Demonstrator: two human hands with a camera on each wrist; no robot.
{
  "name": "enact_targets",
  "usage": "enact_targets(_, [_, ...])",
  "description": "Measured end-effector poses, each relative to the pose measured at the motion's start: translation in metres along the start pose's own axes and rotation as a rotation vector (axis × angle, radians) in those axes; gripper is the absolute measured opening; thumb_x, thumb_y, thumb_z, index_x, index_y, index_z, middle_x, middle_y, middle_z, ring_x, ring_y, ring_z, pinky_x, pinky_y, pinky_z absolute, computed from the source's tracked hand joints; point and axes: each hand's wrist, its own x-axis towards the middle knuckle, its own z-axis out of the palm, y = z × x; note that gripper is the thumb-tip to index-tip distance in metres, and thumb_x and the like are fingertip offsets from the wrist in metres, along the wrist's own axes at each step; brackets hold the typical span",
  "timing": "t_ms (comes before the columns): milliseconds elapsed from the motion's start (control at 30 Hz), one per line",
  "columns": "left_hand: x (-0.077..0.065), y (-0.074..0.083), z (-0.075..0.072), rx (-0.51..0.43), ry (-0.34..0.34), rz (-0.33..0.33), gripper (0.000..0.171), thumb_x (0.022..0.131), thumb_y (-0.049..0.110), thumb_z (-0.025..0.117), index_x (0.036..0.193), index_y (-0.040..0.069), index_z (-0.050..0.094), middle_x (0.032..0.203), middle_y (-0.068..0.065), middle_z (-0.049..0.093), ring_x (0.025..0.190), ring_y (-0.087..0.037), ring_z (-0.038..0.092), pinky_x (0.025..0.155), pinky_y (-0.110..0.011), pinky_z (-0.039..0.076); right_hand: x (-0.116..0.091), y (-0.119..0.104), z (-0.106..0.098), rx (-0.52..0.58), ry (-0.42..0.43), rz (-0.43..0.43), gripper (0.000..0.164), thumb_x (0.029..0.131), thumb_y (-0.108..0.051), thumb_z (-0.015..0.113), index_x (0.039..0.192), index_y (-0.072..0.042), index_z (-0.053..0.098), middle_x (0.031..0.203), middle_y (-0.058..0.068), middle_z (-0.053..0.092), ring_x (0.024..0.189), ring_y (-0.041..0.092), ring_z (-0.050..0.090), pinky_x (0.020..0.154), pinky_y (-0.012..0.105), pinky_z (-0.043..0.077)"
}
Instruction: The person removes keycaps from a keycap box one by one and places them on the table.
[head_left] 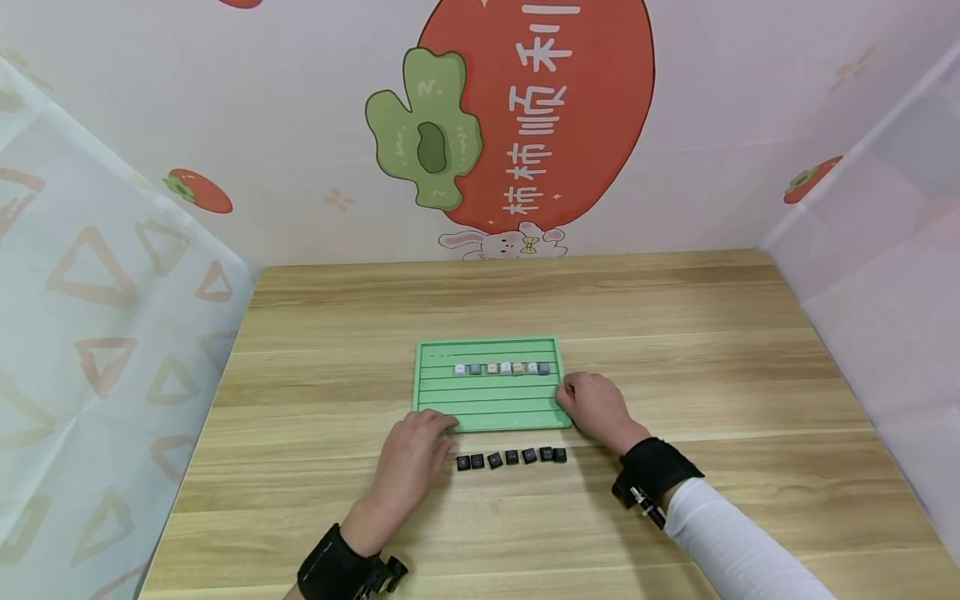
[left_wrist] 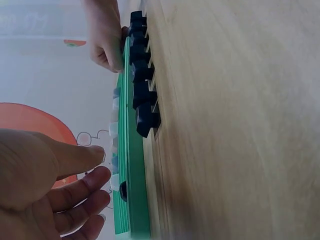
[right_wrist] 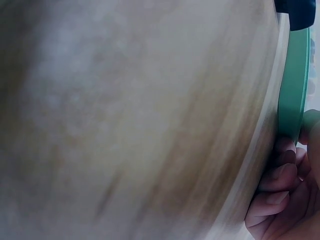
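A green lined board [head_left: 495,407] lies flat on the wooden table. One of its lines carries a row of several small light, grey and tan keycaps [head_left: 517,368]. My right hand [head_left: 597,408] grips the board's lower right edge; in the right wrist view the thumb [right_wrist: 311,122] is at the rim and the other fingers are curled against the side. At the lower left corner is my left hand [head_left: 412,450], its fingers reaching over the rim. The left wrist view shows that hand's thumb [left_wrist: 82,159] and fingers apart, with nothing between them.
Several black keycaps [head_left: 512,457] stand in a loose row on the table just in front of the board. Black straps with small cameras sit on both wrists. Behind the wooden table [head_left: 315,333] hangs a printed backdrop [head_left: 300,125], with patterned sheets at both sides.
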Motion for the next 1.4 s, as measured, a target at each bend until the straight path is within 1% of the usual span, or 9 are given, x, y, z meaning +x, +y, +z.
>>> enact_targets(100, [0.001,-0.001,-0.002,0.014,0.003,-0.018,0.026,0.074,0.015,0.075,0.100,0.012,0.072,0.096,-0.001,0.068,0.088,-0.020,0.059,0.072,-0.035,0.046,0.000,0.000,0.000,0.000,0.001,0.000,0.036,0.088,-0.019,0.049,0.054,-0.015,0.037,0.051,-0.005,0.027,0.046,0.011,0.027,0.047,0.027,0.023])
enact_targets(300, [0.004,-0.004,-0.003,0.029,0.012,-0.032,0.027,0.074,0.015,0.075,0.101,0.012,0.071,0.098,-0.004,0.068,0.091,-0.023,0.060,0.076,-0.040,0.046,0.000,0.000,0.000,-0.002,0.001,0.009,0.036,0.088,-0.019,0.049,0.054,-0.015,0.037,0.051,-0.005,0.027,0.046,0.012,0.028,0.047,0.028,0.023])
enact_targets(467, [0.008,-0.008,-0.002,0.024,0.016,-0.045,0.029,0.074,0.015,0.076,0.103,0.012,0.071,0.102,-0.006,0.068,0.094,-0.026,0.060,0.078,-0.042,0.046,0.000,0.000,0.000,-0.001,0.003,0.011,0.037,0.088,-0.019,0.049,0.054,-0.015,0.037,0.051,-0.005,0.026,0.046,0.012,0.027,0.047,0.028,0.023])
enact_targets(800, [0.012,-0.014,0.001,0.033,-0.011,-0.078,0.035,0.074,0.016,0.076,0.107,0.009,0.070,0.106,-0.008,0.066,0.100,-0.028,0.058,0.083,-0.043,0.045,0.000,-0.001,0.000,-0.014,0.030,-0.007,0.035,0.087,-0.018,0.050,0.054,-0.014,0.038,0.051,-0.004,0.028,0.047,0.012,0.030,0.047,0.028,0.025])
enact_targets(1067, [0.012,-0.019,0.005,0.039,-0.052,-0.103,0.032,0.075,0.016,0.076,0.106,0.008,0.071,0.106,-0.010,0.066,0.100,-0.028,0.059,0.084,-0.044,0.046,0.001,-0.001,-0.001,-0.020,0.027,-0.005,0.035,0.087,-0.018,0.051,0.054,-0.014,0.039,0.051,-0.004,0.029,0.047,0.013,0.031,0.047,0.028,0.026])
enact_targets(1400, [0.014,-0.020,0.007,0.051,-0.063,-0.102,0.027,0.075,0.015,0.075,0.100,0.009,0.073,0.103,-0.008,0.067,0.096,-0.026,0.059,0.081,-0.042,0.047,0.001,-0.001,0.000,-0.022,0.019,-0.005,0.034,0.087,-0.017,0.050,0.055,-0.013,0.039,0.051,-0.004,0.030,0.047,0.013,0.031,0.048,0.028,0.027])
